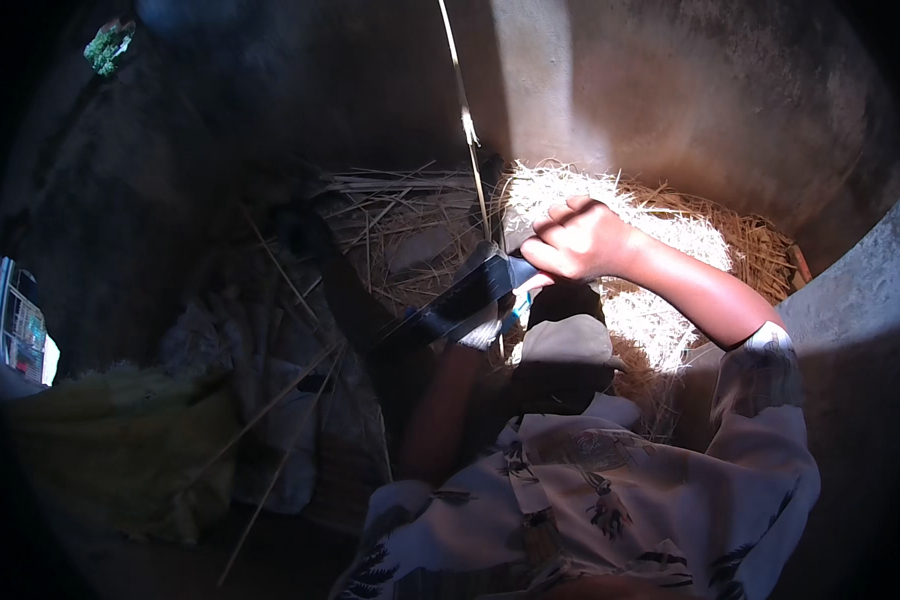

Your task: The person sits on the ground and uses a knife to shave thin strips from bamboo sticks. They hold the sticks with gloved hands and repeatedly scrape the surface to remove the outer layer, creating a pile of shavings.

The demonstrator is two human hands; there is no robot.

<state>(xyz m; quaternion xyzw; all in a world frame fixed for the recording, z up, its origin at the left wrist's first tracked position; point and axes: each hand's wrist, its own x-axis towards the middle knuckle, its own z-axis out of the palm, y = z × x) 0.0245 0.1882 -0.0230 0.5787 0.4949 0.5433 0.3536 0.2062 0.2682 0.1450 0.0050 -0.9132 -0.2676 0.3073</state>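
Dim concrete wall (pixel 730 110) backs a straw heap (pixel 660 240). Right hand (pixel 578 240), fingers curled tight, grips a dark blade (pixel 460 297) above the straw, apparently for cutting; left hand (pixel 485 328) supports beneath it, finger state indiscernible.

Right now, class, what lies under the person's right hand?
Under the right hand lies a sunlit heap of pale straw, and a dark flat blade reaches toward its grip. The ground beneath the straw is covered.
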